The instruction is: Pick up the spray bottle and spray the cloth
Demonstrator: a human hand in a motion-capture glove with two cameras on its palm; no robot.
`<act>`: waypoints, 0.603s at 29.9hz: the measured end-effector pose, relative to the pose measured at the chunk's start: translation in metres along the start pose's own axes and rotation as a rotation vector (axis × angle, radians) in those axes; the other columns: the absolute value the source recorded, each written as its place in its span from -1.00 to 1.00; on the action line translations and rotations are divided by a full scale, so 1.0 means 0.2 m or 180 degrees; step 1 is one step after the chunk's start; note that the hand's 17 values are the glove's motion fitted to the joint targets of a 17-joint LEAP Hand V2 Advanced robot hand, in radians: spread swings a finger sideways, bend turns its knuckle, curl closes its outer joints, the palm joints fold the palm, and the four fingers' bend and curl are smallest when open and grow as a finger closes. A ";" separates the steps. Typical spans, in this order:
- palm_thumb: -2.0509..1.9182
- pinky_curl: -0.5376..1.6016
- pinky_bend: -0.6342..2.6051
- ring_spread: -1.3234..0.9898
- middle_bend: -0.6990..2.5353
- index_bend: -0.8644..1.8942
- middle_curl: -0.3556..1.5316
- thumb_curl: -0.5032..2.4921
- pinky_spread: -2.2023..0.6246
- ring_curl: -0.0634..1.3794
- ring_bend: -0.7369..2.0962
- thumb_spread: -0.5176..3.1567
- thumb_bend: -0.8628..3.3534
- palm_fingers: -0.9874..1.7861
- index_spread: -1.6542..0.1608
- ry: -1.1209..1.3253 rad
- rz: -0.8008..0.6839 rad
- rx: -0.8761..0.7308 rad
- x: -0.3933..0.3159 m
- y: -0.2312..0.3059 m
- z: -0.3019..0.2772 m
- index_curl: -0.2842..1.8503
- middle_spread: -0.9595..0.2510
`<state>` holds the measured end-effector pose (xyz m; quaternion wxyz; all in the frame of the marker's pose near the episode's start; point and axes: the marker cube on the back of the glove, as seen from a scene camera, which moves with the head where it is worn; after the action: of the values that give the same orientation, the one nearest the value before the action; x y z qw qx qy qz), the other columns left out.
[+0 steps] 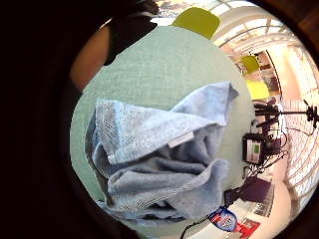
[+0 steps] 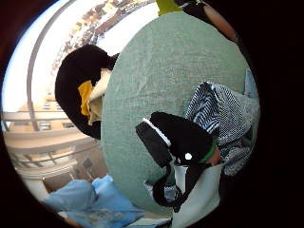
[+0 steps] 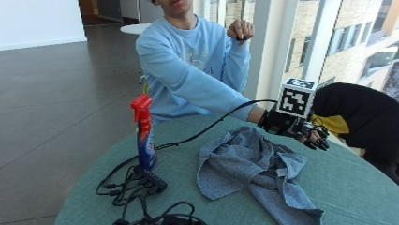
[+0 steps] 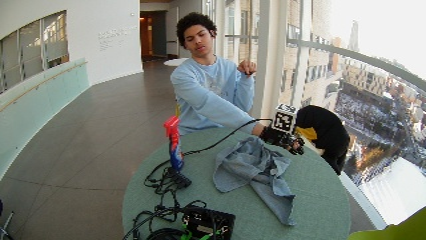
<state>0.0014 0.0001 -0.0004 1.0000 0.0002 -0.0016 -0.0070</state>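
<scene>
A blue spray bottle (image 3: 144,136) with a red trigger head stands upright on the green round table (image 3: 349,187), left of the cloth. A crumpled grey-blue cloth (image 3: 252,166) lies in the table's middle; it also fills the little finger side palm view (image 1: 159,154). My gloved right hand (image 3: 302,131) hovers just above the table beside the cloth's far right edge, fingers loosely curled, holding nothing. It is well away from the bottle (image 4: 174,145). The thumb (image 2: 178,137) shows over the table in the thumb side view. The person's bare other hand (image 3: 240,30) is raised near the shoulder.
Black cables and a small black box (image 3: 146,180) lie at the foot of the bottle, running to the table's near left edge. A black device (image 4: 210,222) sits at the near edge. A black jacket (image 3: 358,117) hangs on a chair at the table's far right.
</scene>
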 end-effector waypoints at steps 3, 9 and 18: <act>0.19 -0.42 -0.48 0.14 -0.33 -0.23 -0.49 -0.62 0.66 -0.79 -0.28 -0.42 -0.50 0.06 0.53 0.0002 -0.0020 0.0000 0.01 0.00 0.00 -0.64 0.52; 0.21 -0.37 -0.49 0.14 -0.32 -0.24 -0.43 -0.60 0.69 -0.72 -0.28 -0.28 -0.51 0.04 0.43 -0.0030 -0.0029 -0.0007 0.01 0.00 -0.01 -0.57 0.49; 0.23 -0.33 -0.50 0.14 -0.33 -0.25 -0.37 -0.57 0.72 -0.67 -0.29 -0.18 -0.53 0.03 0.38 -0.0025 0.0028 -0.0019 0.01 0.00 0.00 -0.52 0.48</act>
<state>0.0037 -0.0001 -0.0001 1.0000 -0.0029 -0.0056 -0.0027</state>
